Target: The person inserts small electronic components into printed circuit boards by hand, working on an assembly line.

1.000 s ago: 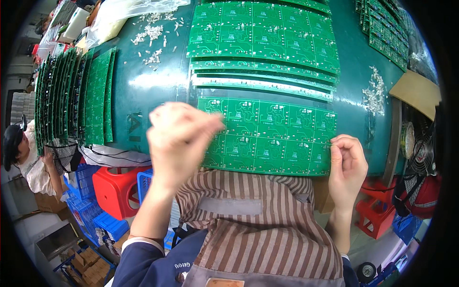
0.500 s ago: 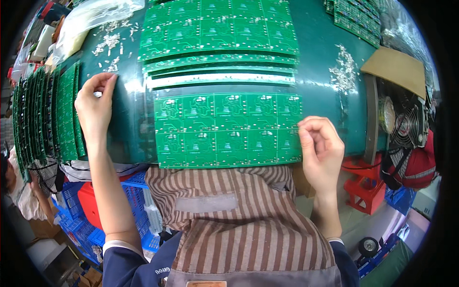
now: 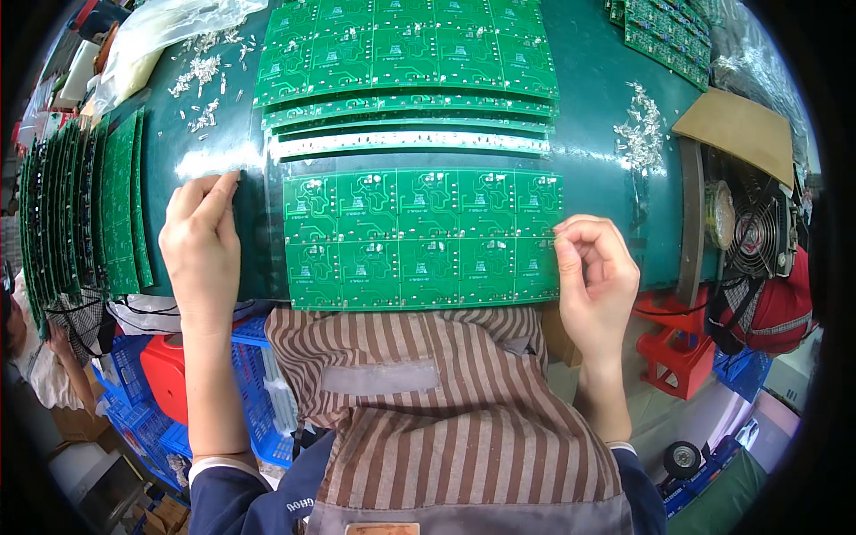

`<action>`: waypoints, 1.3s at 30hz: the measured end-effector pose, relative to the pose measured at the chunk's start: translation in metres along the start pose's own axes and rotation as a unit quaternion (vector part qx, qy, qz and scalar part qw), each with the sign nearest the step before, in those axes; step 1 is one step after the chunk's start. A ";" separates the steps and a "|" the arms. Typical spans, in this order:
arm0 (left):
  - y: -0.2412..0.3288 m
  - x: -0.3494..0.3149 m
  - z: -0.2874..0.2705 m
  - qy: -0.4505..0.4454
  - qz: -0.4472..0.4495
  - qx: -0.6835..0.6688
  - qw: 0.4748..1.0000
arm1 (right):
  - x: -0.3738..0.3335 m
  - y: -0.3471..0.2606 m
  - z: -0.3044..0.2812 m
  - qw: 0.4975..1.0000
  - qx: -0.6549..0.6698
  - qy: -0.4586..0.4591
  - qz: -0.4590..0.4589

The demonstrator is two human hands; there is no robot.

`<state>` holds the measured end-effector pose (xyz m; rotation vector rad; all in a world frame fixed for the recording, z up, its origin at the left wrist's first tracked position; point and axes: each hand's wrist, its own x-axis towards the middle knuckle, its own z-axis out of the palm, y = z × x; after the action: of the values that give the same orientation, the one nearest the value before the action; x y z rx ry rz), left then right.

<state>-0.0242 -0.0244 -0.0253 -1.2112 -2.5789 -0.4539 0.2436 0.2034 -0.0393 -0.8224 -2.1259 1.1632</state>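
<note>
One left hand (image 3: 203,250) and one right hand (image 3: 599,267) are seen, with one separate circuit board (image 3: 428,239), on which ten like units are counted in two rows of five. Three groups of further boards are made out, a middle stack (image 3: 406,53), a left row (image 3: 123,209) and an upper-right cluster (image 3: 667,43), too overlapped to be counted singly. One fan (image 3: 756,234), one tan panel (image 3: 742,129) and one striped apron (image 3: 428,419) are also counted.

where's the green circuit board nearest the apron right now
In the middle of the head view, the green circuit board lies at the near edge of the table, between the left hand and the right hand.
</note>
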 end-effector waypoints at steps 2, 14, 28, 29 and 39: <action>0.002 -0.003 0.003 0.015 0.003 0.008 1.000 | 0.000 0.000 0.000 1.000 -0.002 0.000 -0.007; -0.002 -0.009 0.015 0.103 0.044 -0.039 0.993 | -0.002 -0.004 0.001 1.000 -0.009 -0.001 -0.010; 0.036 -0.022 -0.019 -0.031 -0.109 -0.285 0.952 | -0.006 -0.003 -0.002 0.996 -0.073 0.015 -0.053; 0.044 -0.023 -0.027 -0.061 -0.125 -0.303 0.943 | -0.006 -0.003 -0.002 0.997 -0.062 0.012 -0.046; 0.050 -0.026 -0.014 -0.065 -0.045 -0.233 0.969 | -0.005 -0.002 -0.003 0.999 -0.025 0.000 -0.028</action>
<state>0.0319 -0.0176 -0.0128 -1.2984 -2.7371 -1.0848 0.2492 0.2005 -0.0373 -0.7807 -2.1719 1.0845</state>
